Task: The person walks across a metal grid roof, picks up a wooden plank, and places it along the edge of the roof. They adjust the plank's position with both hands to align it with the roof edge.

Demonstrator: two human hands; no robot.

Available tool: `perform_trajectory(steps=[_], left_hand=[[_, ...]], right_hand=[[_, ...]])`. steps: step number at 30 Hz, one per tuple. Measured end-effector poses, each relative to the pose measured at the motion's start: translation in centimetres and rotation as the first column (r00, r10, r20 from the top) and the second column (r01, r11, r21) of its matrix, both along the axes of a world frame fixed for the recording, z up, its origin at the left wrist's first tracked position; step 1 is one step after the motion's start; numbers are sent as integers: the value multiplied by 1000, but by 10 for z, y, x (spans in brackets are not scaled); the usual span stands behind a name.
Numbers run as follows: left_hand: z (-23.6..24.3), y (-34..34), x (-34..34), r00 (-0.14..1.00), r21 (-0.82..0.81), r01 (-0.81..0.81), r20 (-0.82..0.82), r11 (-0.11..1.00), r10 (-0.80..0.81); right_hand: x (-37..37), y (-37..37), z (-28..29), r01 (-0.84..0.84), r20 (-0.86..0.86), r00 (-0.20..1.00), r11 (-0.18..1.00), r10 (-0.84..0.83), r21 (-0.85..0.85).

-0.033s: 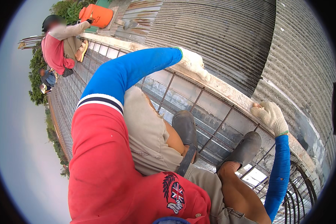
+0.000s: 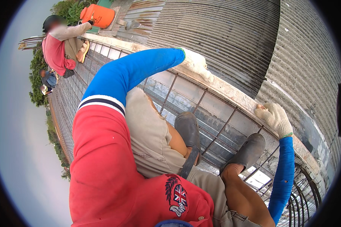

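Note:
A pale, weathered board runs along the roof edge beside a rebar mesh over ribbed metal sheets. My left hand, in a cream knit glove below a blue sleeve, grips this board near the upper middle, its fingertips partly hidden. Farther right, my right hand, gloved the same way with bare fingertips showing, is curled on the board's edge. My two grey clogs stand on the mesh below the hands, between me and the board.
A person in a pink top sits along the edge at upper left, a hand at an orange cooler. More people are farther back. Corrugated roofs lie beyond the board. Bundled bent rebar is at lower right; trees at far left.

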State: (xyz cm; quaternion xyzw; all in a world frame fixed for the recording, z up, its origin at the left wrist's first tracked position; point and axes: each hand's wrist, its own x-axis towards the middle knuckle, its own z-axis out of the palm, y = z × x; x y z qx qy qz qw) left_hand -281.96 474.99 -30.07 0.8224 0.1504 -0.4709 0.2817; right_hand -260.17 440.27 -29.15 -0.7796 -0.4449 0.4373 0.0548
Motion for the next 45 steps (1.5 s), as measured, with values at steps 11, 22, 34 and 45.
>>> perform_trajectory(steps=[11, 22, 34, 45], left_hand=[[-6, 6, 2, 999, -14, 21, -32, 1000, -21], [-10, 7, 0, 999, -14, 12, -47, 1000, -12], [-18, 9, -1, 999, -25, 12, -49, 1000, -13], [-15, 9, -1, 998, -27, -12, -64, 1000, 10]], right_hand=[[0, 0, -3, -5, 9, 1000, 1000, 5, 24], [1, -2, -5, -3, -4, 1000, 999, 3, 42], [1, -2, -5, -4, -8, 1000, 1000, 4, 29], [-1, 2, 1, -1, -1, 1000, 1000, 1, -2]])
